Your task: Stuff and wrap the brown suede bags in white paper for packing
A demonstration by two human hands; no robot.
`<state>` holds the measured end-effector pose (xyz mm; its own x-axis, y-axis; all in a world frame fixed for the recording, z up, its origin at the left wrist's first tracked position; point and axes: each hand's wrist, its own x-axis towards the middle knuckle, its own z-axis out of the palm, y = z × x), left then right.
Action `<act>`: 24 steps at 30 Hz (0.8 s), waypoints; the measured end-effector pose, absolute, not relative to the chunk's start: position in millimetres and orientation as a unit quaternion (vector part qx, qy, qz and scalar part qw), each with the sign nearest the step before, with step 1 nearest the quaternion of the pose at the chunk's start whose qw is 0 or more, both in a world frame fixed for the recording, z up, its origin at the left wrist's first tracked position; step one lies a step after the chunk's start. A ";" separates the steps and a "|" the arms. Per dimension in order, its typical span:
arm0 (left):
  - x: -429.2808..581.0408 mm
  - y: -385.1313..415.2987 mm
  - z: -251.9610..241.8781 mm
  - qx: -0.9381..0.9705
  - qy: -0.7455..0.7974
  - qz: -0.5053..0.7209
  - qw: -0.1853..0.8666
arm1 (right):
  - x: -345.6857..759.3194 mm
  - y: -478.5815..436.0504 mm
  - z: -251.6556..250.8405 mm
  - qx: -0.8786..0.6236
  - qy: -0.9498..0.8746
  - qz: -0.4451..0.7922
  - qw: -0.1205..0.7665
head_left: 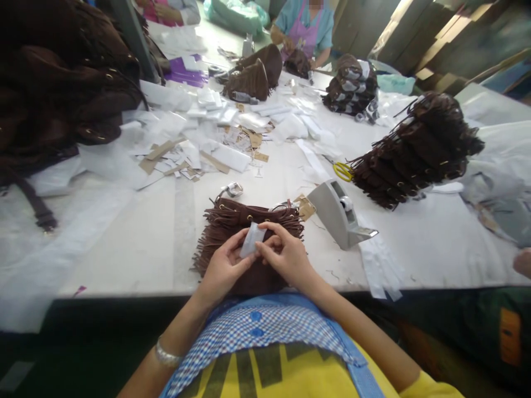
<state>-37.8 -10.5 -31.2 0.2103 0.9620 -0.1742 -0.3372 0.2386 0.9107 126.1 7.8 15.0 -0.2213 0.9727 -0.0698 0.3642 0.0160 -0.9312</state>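
Between my two hands is a small piece of white tissue-like wrap (252, 241), pinched at its edges. My left hand (226, 262) closes on its left and lower side, thumb and fingers together. From the right, my right hand (286, 257) grips its upper corner and lower edge with fingertips and thumb. Whether anything lies inside the wrap is hidden. Below both hands a brown fringed bag (207, 232) lies on the table's front edge, with brass eyelets along its top. A metal buckle (233, 189) and a brown card tag (306, 208) show beside its upper edge.
A grey tape dispenser (332, 213) stands right of the bag, with yellow-handled scissors (342, 171) behind it. Stacked fringed bags (415, 149) lie farther right. Brown bags (62, 83) pile up at left. Paper scraps (186, 157) cover the middle. A co-worker (305, 27) sits across the table.
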 end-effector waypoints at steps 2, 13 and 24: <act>-40.1 -10.1 -32.5 0.381 0.397 0.480 0.683 | 128.1 11.7 15.6 -0.549 -0.639 0.454 0.290; -42.6 -8.1 -26.1 0.318 0.409 0.472 0.714 | 138.4 2.3 -0.9 -0.476 -0.586 0.558 0.344; -37.6 -7.9 -18.5 0.361 0.458 0.448 0.678 | 124.0 10.2 8.9 -0.554 -0.693 0.401 0.227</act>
<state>-37.6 -7.9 -18.5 0.1798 0.9376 -0.2977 -0.2764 0.3386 0.8994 124.0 10.2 8.9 -0.2838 0.9501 -0.1291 0.5850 0.0649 -0.8084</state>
